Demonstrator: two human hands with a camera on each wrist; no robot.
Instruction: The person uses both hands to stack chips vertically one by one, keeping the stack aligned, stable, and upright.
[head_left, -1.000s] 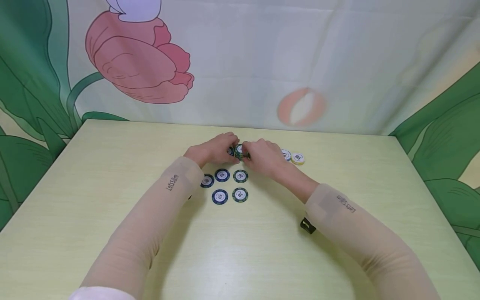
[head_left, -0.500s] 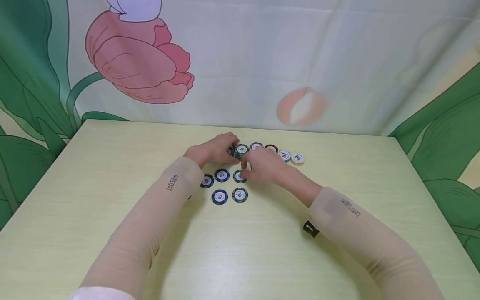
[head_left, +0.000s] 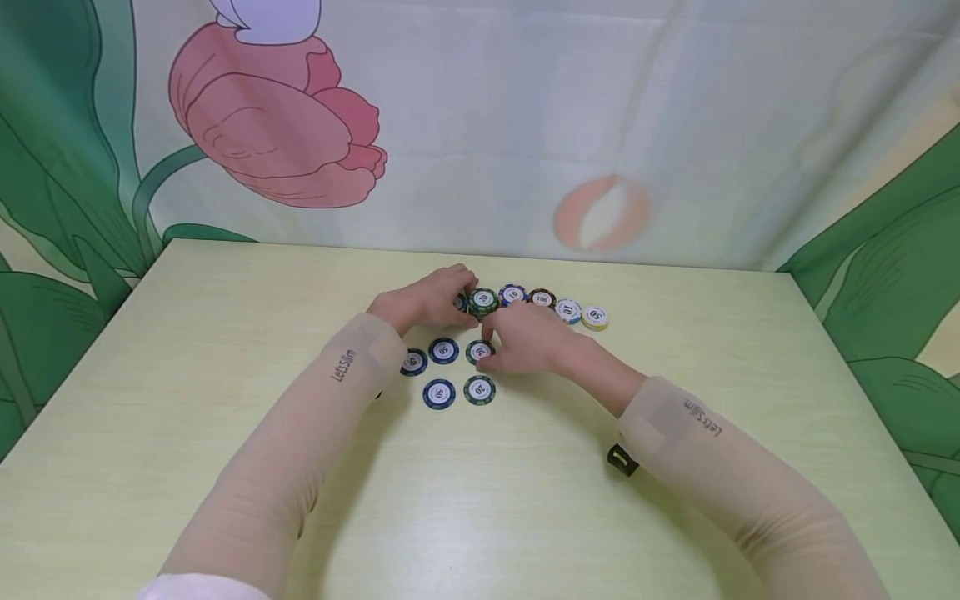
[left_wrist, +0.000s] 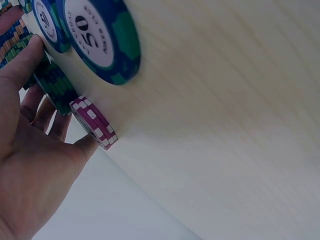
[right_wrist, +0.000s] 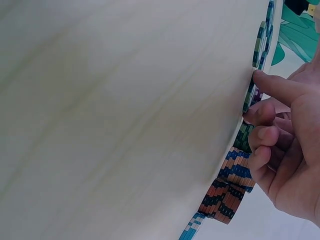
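At the far side of the table, my left hand [head_left: 431,300] curls round a stack of dark green poker chips [head_left: 483,300], thumb on the near side. In the left wrist view, the thumb lies against the green chips [left_wrist: 57,89], and another finger touches a short purple-and-white stack [left_wrist: 95,122]. My right hand [head_left: 528,337] is just nearer than the stacks, with thumb and index finger at opposite edges of a single green poker chip [head_left: 478,352] lying on the table. In the right wrist view, the right hand [right_wrist: 292,135] pinches that chip [right_wrist: 248,95] by its rim.
Right of the green stack stand a blue-rimmed stack [head_left: 513,293], a black one [head_left: 542,297], a light blue one [head_left: 568,311] and a yellow one [head_left: 596,317]. Loose chips lie nearer: blue ones [head_left: 439,393] and another green one [head_left: 480,390]. A patterned cloth [head_left: 480,125] hangs behind the table.
My right hand has come from the green stack toward the near side, first opening the view of the stacks, and now has its fingertips round the loose green chip. My left hand has stayed put.
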